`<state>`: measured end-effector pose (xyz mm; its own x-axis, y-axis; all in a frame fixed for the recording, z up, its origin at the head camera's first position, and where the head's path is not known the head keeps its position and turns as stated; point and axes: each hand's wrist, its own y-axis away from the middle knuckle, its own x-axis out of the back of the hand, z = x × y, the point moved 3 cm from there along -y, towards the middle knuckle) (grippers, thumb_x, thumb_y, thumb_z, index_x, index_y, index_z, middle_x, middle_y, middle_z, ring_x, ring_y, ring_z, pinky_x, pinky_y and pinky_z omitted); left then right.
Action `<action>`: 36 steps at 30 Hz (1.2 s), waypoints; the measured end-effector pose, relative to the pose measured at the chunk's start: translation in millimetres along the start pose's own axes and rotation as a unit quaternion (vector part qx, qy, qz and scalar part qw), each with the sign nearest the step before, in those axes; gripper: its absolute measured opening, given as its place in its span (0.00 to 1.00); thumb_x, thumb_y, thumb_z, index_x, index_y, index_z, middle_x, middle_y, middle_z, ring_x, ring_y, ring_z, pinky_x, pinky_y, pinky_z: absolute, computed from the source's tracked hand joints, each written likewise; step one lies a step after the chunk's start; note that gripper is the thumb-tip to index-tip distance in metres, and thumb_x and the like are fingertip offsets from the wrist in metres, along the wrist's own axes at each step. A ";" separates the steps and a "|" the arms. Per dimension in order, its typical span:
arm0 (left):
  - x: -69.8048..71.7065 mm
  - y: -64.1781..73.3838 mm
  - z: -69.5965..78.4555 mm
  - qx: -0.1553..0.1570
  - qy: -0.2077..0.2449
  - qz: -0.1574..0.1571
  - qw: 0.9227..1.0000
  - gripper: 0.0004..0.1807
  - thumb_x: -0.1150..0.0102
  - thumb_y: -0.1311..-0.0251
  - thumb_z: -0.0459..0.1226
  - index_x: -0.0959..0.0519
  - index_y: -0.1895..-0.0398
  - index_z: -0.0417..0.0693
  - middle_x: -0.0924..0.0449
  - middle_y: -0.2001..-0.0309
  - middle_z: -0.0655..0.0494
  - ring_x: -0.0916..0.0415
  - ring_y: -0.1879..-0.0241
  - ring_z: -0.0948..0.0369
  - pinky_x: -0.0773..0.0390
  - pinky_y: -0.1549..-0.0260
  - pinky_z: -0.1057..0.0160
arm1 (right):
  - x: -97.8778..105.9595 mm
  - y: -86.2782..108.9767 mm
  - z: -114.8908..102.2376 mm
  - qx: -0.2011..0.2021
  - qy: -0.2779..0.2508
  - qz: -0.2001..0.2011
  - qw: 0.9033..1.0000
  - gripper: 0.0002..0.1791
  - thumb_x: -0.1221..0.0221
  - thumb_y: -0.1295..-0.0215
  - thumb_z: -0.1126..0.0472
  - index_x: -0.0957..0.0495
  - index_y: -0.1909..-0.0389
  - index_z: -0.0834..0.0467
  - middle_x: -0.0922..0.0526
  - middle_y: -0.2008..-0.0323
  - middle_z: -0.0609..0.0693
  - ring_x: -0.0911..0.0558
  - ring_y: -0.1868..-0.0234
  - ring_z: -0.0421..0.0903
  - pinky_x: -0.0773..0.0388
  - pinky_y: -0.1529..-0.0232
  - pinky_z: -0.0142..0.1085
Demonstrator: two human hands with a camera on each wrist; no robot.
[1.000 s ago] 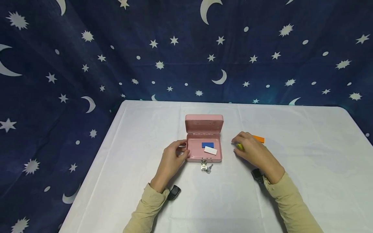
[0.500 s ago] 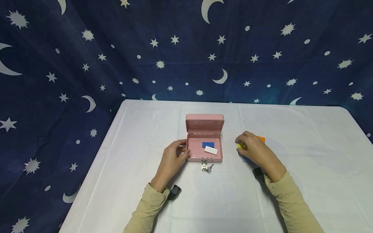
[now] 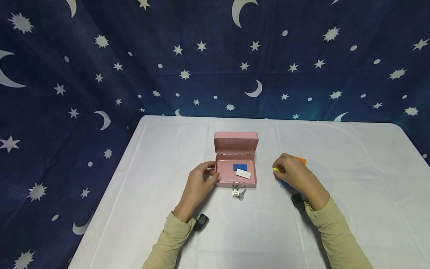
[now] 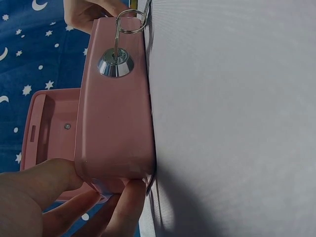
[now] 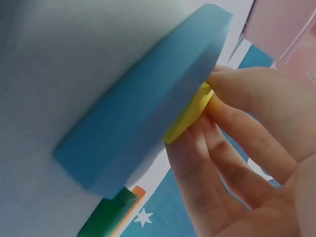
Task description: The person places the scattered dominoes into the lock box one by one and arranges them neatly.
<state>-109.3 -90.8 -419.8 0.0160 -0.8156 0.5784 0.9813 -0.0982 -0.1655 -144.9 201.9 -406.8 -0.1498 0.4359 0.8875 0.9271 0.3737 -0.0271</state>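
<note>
A small pink metal cash box (image 3: 221,175) stands with its lid raised. My left hand (image 3: 199,183) grips its left wall, with thumb and fingers on its end in the left wrist view. In the box lie a blue rectangular piece (image 3: 240,167) and a white rectangular piece (image 3: 243,173). To the right, my right hand (image 3: 293,173) pinches a small yellow piece (image 5: 190,114) between thumb and fingertips. Near that hand lies a larger blue block (image 5: 148,98), mostly covered by the hand in the head view.
Keys (image 3: 241,194) hang from the lock (image 4: 115,63) on the box's front. Beyond my right hand lie an orange piece (image 3: 301,160) and a green piece (image 5: 109,212). A white cloth covers the table (image 3: 235,239). A blue curtain with stars (image 3: 201,86) hangs behind.
My right hand has shifted slightly right with the yellow piece, and part of the blue block has come into sight below it. The left hand stays on the box.
</note>
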 end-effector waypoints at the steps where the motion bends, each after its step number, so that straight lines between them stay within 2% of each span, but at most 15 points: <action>1: 0.0 0.2 0.1 0.000 0.000 0.000 1.000 0.21 0.34 0.40 0.31 0.22 0.43 0.36 0.17 0.49 0.46 0.16 0.57 0.57 0.15 0.60 0.59 | 0.2 0.2 -0.9 0.004 0.003 0.001 1.000 0.03 0.35 0.43 0.71 0.16 0.68 0.67 0.20 0.67 0.55 0.24 0.68 0.46 0.22 0.66 0.40; 7: 0.5 0.4 0.5 -0.001 0.007 0.000 1.000 0.21 0.34 0.40 0.30 0.22 0.43 0.36 0.17 0.50 0.45 0.16 0.57 0.56 0.15 0.60 0.60 | 2.5 -1.4 -9.8 0.018 0.019 0.008 1.000 0.04 0.33 0.44 0.70 0.16 0.67 0.65 0.19 0.65 0.55 0.25 0.68 0.46 0.23 0.65 0.40; 16: 0.9 0.6 1.1 0.003 0.010 -0.002 1.000 0.21 0.34 0.40 0.31 0.22 0.43 0.36 0.17 0.51 0.44 0.16 0.56 0.55 0.15 0.60 0.61 | 4.1 -4.4 -23.9 0.028 0.030 0.031 0.999 0.07 0.31 0.44 0.68 0.15 0.63 0.65 0.18 0.62 0.55 0.20 0.63 0.50 0.17 0.59 0.46; 25: 0.0 0.5 1.6 0.002 0.016 -0.005 1.000 0.21 0.34 0.40 0.31 0.22 0.43 0.36 0.17 0.51 0.45 0.16 0.57 0.56 0.15 0.59 0.61 | 7.3 -7.5 -41.1 0.041 0.017 0.036 0.998 0.07 0.32 0.43 0.68 0.14 0.63 0.65 0.17 0.61 0.55 0.19 0.58 0.53 0.17 0.55 0.48; 36: 0.8 1.1 1.7 0.001 0.017 -0.005 1.000 0.20 0.34 0.40 0.30 0.22 0.43 0.36 0.17 0.50 0.44 0.16 0.56 0.55 0.15 0.60 0.62 | 1.8 -13.3 -58.9 0.078 0.000 0.050 0.996 0.08 0.31 0.43 0.68 0.14 0.62 0.65 0.18 0.61 0.53 0.20 0.60 0.50 0.17 0.57 0.44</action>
<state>-107.9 -90.7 -418.1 0.0002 -0.8337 0.5522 0.9819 -0.1043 -0.1579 -137.2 149.5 -377.7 -0.0593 0.4767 0.8771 0.8732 0.4506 -0.1859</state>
